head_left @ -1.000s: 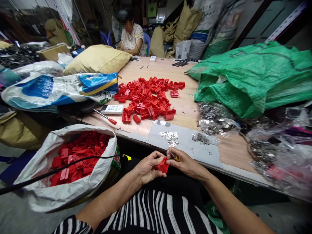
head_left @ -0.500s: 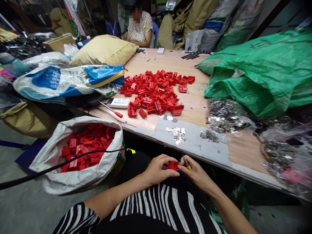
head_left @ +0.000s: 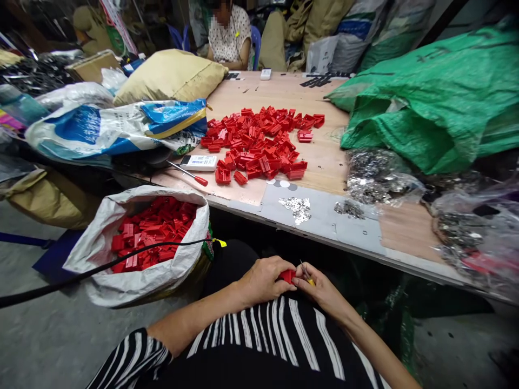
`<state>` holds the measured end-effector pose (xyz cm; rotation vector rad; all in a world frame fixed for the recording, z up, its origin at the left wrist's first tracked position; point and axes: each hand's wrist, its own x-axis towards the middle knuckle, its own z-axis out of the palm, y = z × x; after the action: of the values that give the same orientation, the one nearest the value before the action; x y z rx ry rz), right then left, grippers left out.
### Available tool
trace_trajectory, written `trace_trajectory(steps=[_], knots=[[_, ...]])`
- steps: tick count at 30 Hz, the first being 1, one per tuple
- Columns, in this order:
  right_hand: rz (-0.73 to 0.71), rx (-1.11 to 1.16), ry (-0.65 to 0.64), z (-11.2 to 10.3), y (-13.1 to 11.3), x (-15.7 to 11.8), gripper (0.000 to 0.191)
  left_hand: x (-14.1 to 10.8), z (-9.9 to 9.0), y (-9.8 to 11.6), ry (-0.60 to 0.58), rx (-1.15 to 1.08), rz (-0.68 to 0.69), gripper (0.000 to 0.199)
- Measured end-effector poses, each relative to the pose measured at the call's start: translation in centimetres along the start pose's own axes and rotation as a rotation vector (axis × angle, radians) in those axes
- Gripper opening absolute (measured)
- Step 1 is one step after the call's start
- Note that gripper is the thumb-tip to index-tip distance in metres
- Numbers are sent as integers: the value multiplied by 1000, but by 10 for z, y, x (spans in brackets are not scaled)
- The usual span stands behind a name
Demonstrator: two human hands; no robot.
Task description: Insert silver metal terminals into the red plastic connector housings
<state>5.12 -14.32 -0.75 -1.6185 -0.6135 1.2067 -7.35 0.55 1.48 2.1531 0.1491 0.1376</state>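
Above my lap, my left hand [head_left: 265,278] grips a small red plastic part [head_left: 287,276] between thumb and fingers. My right hand [head_left: 318,283] touches the part's right side and holds a small tool [head_left: 310,281] with a yellow handle and a thin metal shaft pointing up and left. Whether the right fingertips pinch a small metal piece is too small to tell. Many like red parts [head_left: 259,140] lie heaped on the table [head_left: 330,156]. Small silvery metal pieces [head_left: 298,209] are spread near the table's front edge, with a darker little pile [head_left: 349,209] to their right.
An open white sack [head_left: 97,275] of red parts stands at the left, a black cable [head_left: 81,276] crossing it. A red-handled screwdriver [head_left: 198,180] lies by a white device [head_left: 203,162]. A green sack [head_left: 425,102] lies right. A person [head_left: 229,35] sits across the table.
The camera view has shifted slightly, so the table and heap appear higher. Both hands stay together at the red part, with the left fingers covering a little more of it.
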Motion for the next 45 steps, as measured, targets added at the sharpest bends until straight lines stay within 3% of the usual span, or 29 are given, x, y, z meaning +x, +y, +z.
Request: trace_trajectory(steps=[11,35,45], knots=[[-97,-35,25,2,10,-8,45,-5,3,8,-27,7,-3,22],[-125,-18,46,5,15,-26,47,-12,10,20,-54,12,17,23],[-144,53,8,10,15,-20,46,-18,5,18,13,19,12,22]])
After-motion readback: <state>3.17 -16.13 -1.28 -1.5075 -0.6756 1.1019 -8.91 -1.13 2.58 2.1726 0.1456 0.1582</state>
